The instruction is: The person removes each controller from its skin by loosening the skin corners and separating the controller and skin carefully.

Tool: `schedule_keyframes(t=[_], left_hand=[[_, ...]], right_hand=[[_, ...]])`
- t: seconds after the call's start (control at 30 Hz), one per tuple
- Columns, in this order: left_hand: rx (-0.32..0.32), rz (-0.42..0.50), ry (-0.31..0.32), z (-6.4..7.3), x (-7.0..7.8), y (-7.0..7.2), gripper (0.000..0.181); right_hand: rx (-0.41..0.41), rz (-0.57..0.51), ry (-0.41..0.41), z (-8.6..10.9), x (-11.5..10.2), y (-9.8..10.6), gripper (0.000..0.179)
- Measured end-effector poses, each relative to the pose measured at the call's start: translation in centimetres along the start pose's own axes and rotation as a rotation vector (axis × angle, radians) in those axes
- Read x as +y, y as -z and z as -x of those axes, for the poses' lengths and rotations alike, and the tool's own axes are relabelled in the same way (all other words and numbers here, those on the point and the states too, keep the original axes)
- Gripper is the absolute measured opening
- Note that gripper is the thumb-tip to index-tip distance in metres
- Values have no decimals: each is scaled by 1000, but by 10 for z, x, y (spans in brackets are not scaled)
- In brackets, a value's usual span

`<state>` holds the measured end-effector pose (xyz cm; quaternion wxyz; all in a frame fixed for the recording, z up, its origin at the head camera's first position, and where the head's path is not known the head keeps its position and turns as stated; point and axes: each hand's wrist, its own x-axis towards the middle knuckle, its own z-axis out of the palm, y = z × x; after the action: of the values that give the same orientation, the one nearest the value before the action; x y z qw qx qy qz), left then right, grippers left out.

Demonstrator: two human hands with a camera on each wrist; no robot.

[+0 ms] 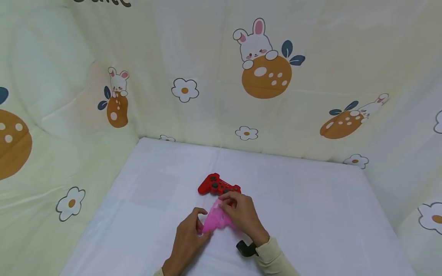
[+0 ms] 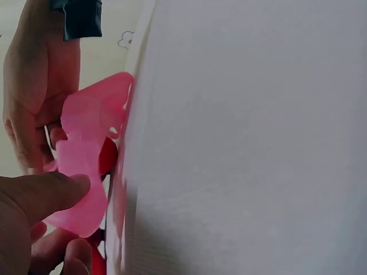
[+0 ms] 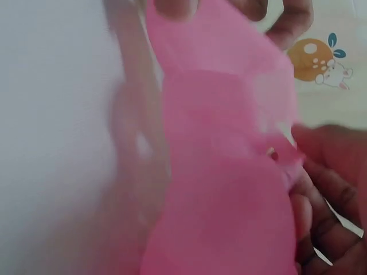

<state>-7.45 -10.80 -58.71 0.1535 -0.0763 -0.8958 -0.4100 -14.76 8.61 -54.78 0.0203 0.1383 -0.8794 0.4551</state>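
A soft, translucent pink game controller cover (image 1: 215,220) is held tilted above the white table between both hands. My left hand (image 1: 188,235) pinches its left end, the thumb lying flat on the pink surface in the left wrist view. On the other side, my right hand (image 1: 244,215) grips the upper edge near a small hole, where the right wrist view shows the thumb and curled fingers (image 3: 307,215). Just beyond the cover lies a red game controller (image 1: 215,184) with dark buttons, its right end partly behind my right hand.
The white tabletop (image 1: 304,214) stretches out around the hands. Cream curtains (image 1: 207,46) printed with rabbits and flowers rise behind and beside it. A black wrist-camera mount (image 1: 246,249) sticks out below my right wrist.
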Motion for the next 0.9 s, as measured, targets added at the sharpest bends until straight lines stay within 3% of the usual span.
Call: schedule_keyframes(t=[0.17,0.3,0.57,0.77,0.9], left_hand=[[-24,-19,35,6,3,2,58],[-4,-54,16,3,2,3,59],[9,-93,-64,-24,15,8,47],[-98,-43,-173,-50,31,-3,38],[-201,-48,-243,-65,41,-19,39]], right_hand=[[-20,1,-26,5,3,4,22],[51,-15,-80,14,12,14,18],[234,37,-255,36,30,35,13],[214,73,-375,52,39,36,26],[180,59,-394,61,42,32,28]])
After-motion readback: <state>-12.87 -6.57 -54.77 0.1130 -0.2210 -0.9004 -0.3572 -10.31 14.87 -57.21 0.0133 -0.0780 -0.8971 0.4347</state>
